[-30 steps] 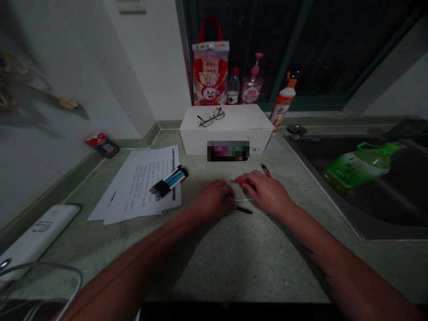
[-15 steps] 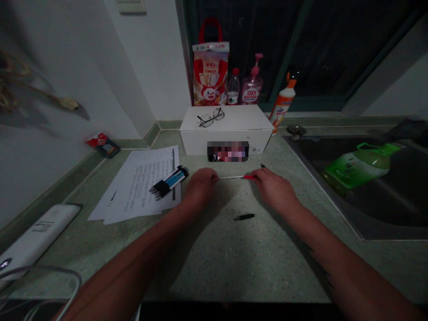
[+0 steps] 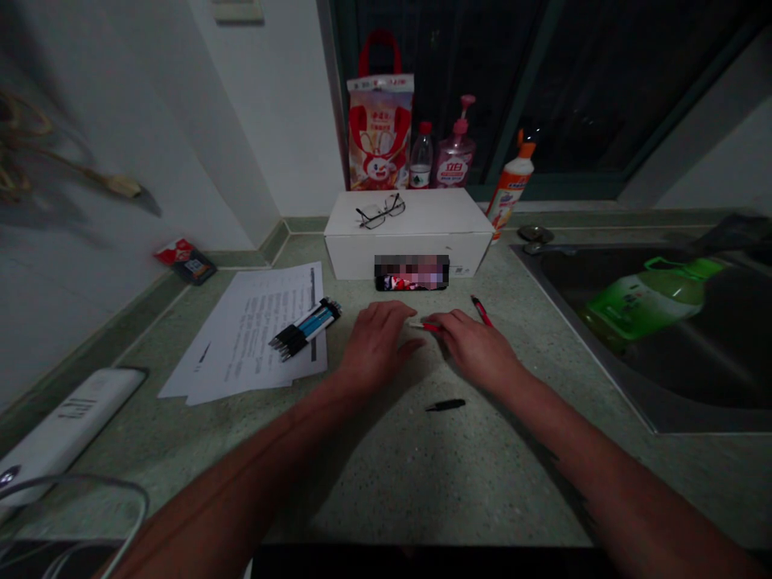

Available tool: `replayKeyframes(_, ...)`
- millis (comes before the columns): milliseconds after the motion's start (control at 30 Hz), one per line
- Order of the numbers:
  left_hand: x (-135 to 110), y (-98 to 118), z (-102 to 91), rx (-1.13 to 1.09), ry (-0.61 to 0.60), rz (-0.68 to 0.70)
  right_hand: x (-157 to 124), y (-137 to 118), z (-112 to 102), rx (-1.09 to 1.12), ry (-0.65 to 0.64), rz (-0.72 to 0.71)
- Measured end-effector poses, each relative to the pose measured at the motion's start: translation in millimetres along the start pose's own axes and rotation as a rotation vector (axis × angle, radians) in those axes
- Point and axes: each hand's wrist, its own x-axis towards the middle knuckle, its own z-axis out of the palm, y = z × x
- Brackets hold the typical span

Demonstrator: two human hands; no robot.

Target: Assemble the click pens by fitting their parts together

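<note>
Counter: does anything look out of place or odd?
Yes. A green bottle lies on its side in the sink. A black pen part lies loose on the counter, near the left hand and right hand, which meet at a thin red-tipped rod.

The counter [image 3: 422, 490] is showing speckled grey-green; the pen refill [image 3: 424, 326] is showing white with a red end; the pen [image 3: 481, 310] is showing red; the pen piece [image 3: 445, 405] is showing black; the box [image 3: 422, 221] is showing white; the bundled pens [image 3: 305, 326] are showing black and blue.
</note>
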Motion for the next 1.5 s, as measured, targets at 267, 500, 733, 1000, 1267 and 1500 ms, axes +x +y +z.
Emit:
replayKeyframes(267, -11, 26, 4.2, -0.246, -0.485, 0.403, 0, 1, -1, 0.060, 0.124, 0.044)
replayKeyframes(500, -8, 30, 7.5, -0.162, -0.492, 0.215, 1, 5, -2, 0.063, 0.204, 0.018)
replayKeyframes(733, 1, 6, -1.7, -0.269, 0.048, -0.320, 0, 9, -3, 0.022, 0.173, -0.026)
replayKeyframes(1000, 3, 0, -4.5, -0.259, 0.175, -0.366, 0, 7, -5, -0.002, 0.136, -0.022)
replayKeyframes(1267, 3, -1, -6.1, -0.201, 0.143, -0.338, 0, 6, -7, -0.037, 0.090, 0.005)
replayKeyframes(1500, 2, -5, -4.4, -0.133, 0.124, -0.219, 1, 5, -10, -0.059, 0.071, -0.004)
